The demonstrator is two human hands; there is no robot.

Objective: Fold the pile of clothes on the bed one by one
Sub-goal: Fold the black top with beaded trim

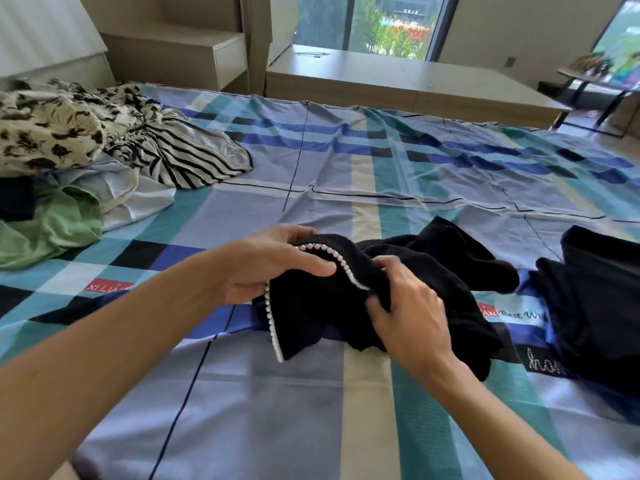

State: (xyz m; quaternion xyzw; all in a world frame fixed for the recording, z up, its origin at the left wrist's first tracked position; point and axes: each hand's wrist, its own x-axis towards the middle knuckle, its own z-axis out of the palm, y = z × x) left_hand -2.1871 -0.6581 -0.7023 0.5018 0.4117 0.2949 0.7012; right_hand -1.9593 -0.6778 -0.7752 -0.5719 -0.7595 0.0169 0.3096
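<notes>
Both our forearms (104,341) reach over the bed (346,174), where our left hand (270,265) and right hand (408,310) hold the black garment (440,268), which partly lies on the sheet. Left fingers (311,269) pinch its pearl-trimmed edge (327,251); right fingers (393,263) curl round a fold. The pile of clothes (86,147) lies at far left, another black piece (595,292) at right.
</notes>
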